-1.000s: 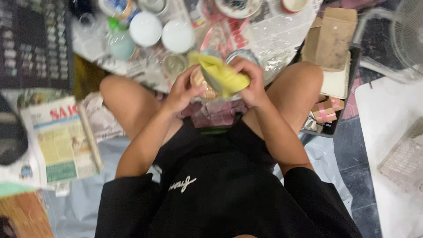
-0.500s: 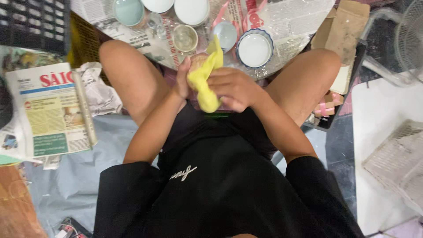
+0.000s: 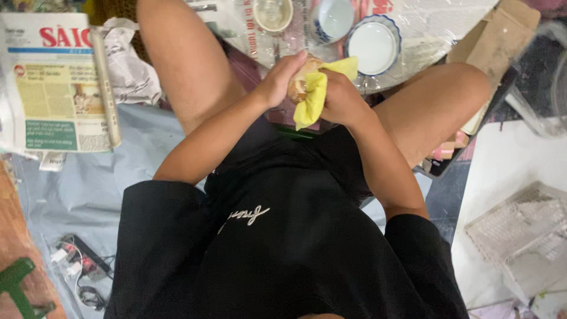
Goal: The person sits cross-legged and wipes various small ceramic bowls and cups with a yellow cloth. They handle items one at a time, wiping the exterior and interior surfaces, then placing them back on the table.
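Seated on the floor with knees apart, the person holds a small rounded brownish piece [image 3: 300, 82], most likely a little ceramic cup or bowl, though too much of it is covered to be sure. The left hand [image 3: 277, 80] is cupped around its near side with the fingers curled over the top, and the right hand [image 3: 339, 97] presses a yellow cloth [image 3: 313, 94] against its other side, the fingers closed on the cloth so that a fold hangs down below the grip. If it is glazed ware like the dishes close by, it should be light, stiff and breakable, and slippery where bare skin meets glaze; the cloth is soft and limp and gives the surer grip. The safest hold looks to be around the body from both sides, as now, not by the rim. The piece sits between the two hands, touching both, raised above the lap and just this side of the white bowl with a blue rim [image 3: 372, 44], which lies on the plastic-covered floor. A smaller blue-patterned cup [image 3: 332, 18] stands just left of that bowl, and a folded newspaper [image 3: 53, 82] lies well off to its left.
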